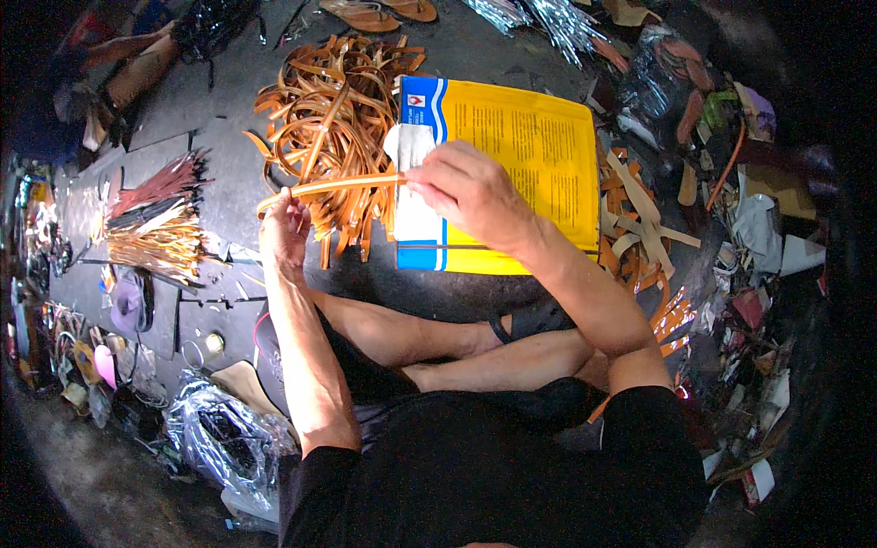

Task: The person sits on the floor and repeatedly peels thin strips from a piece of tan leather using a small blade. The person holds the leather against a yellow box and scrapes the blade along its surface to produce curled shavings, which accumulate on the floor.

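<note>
An orange-brown leather strip (352,184) is stretched between my two hands. My left hand (285,228) pinches its left end, which curls over near the fingertips. My right hand (475,196) grips the other end between thumb and fingers, above a yellow, blue and white printed sheet (548,183). The sheet lies flat on the floor in front of my crossed legs. Just beyond the strip a loose heap of similar glossy strips (320,110) spreads beside the sheet's left edge. A white patch (416,146) on the sheet lies partly behind my right hand.
Leather offcuts (644,215) lie right of the sheet, with mixed scraps beyond. Bundles of thin red-brown and tan strips (160,224) rest at the left. A clear plastic bag (224,434) is at the lower left. Sandals (370,14) and another person's arm (142,73) show at the top.
</note>
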`<move>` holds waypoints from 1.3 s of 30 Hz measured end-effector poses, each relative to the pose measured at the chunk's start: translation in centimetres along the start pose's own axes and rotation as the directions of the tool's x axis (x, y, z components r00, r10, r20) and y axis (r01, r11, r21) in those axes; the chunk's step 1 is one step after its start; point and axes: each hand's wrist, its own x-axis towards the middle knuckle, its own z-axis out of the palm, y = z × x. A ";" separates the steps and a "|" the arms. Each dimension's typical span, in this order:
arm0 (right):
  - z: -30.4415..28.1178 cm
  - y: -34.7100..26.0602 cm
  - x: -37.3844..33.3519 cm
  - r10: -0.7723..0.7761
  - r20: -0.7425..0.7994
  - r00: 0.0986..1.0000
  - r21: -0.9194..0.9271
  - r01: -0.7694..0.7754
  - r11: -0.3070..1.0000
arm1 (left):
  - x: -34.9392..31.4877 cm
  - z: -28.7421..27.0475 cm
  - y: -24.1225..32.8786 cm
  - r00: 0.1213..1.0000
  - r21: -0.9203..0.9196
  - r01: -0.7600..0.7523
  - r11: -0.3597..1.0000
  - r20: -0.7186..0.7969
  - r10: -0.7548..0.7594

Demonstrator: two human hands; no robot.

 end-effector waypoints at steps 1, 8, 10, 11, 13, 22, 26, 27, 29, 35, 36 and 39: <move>0.0 -0.4 -0.1 0.004 0.020 1.000 -0.055 -0.003 0.998 | -0.2 0.2 0.0 1.000 -0.061 0.005 0.998 -0.012 -0.006; -2.0 -2.7 -3.6 0.076 0.066 0.995 -0.299 -0.053 0.953 | -3.6 4.9 7.2 0.888 -0.089 -0.191 0.978 0.409 0.211; -4.4 -4.4 -4.4 0.205 0.030 0.978 -0.150 -0.198 0.968 | -4.7 7.9 10.7 0.757 -0.106 -0.280 0.954 0.587 0.287; -5.9 -4.6 -5.6 0.286 -0.009 0.958 -0.107 -0.286 0.952 | -5.8 10.5 11.1 0.841 -0.015 -0.334 0.942 0.446 0.305; -9.6 -3.9 -7.4 0.308 -0.223 0.925 -0.151 -0.345 0.926 | -4.7 11.5 12.9 0.691 0.050 -0.357 0.933 0.687 0.227; -20.8 12.8 -29.7 0.841 -0.423 0.337 -0.111 -0.941 0.321 | -8.6 10.1 4.3 0.792 0.516 -0.602 0.609 0.482 0.374; -18.6 15.6 -35.0 0.808 -0.554 0.200 -0.215 -0.972 0.094 | -10.7 6.0 2.8 0.859 0.606 -0.508 0.613 0.410 0.306; -18.1 15.9 -35.2 0.785 -0.599 0.156 -0.191 -0.980 0.048 | -11.6 5.4 2.8 0.871 0.626 -0.490 0.607 0.384 0.306; -17.2 17.3 -37.7 0.652 -0.694 0.305 -0.307 -0.945 0.114 | -11.6 4.3 2.5 0.885 0.627 -0.462 0.627 0.366 0.287; -18.7 18.7 -37.8 0.680 -0.533 0.504 -0.475 -0.843 0.253 | -13.0 4.9 2.1 0.867 0.590 -0.494 0.638 0.386 0.314; -19.8 18.1 -37.3 0.689 -0.520 0.505 -0.487 -0.838 0.247 | -13.2 5.3 2.0 0.861 0.584 -0.502 0.638 0.404 0.308; -22.5 13.8 -31.4 0.716 -0.549 0.431 -0.162 -0.896 0.414 | -15.4 7.7 1.8 0.849 0.601 -0.524 0.603 0.427 0.312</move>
